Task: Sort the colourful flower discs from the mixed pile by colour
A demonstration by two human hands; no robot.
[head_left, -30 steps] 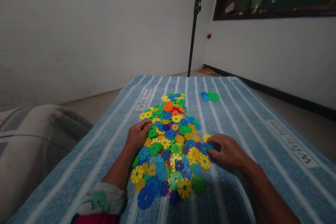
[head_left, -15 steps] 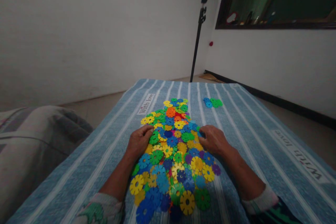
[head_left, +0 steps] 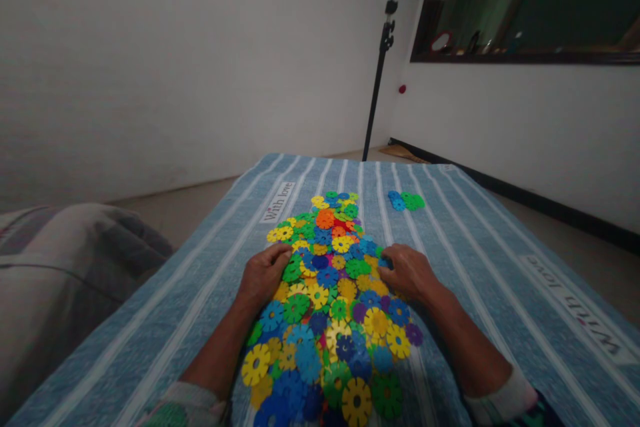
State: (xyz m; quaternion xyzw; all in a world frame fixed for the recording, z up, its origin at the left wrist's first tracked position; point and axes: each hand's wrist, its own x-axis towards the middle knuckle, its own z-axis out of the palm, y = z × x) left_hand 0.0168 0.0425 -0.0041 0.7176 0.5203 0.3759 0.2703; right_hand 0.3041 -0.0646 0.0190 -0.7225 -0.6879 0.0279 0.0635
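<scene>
A pile of flat, notched plastic discs (head_left: 327, 277) in yellow, green, blue, orange, red and purple spreads down the middle of the striped cloth. At its left edge rests my left hand (head_left: 264, 272), fingers curled in and thumb close against them, touching the nearby discs. My right hand (head_left: 409, 271) lies opposite at the right edge, loosely closed, its thumb and fingertips against the outer discs. No disc shows held in either hand, though the undersides of the fingers are hidden. Farther off, right of the pile, sits a small group of blue and green discs (head_left: 406, 200).
The blue-and-white striped cloth (head_left: 210, 293) covers the table and carries printed "With love" lettering. A grey covered, cushion-like shape (head_left: 65, 280) is at the left. Behind the table stands a black pole (head_left: 376, 93) with a horizontal bar on top, near a dark window (head_left: 540, 0).
The view has tipped slightly, so the whole scene sits a little lower. Both hands stay at the pile's two sides, and the discs lie as before.
</scene>
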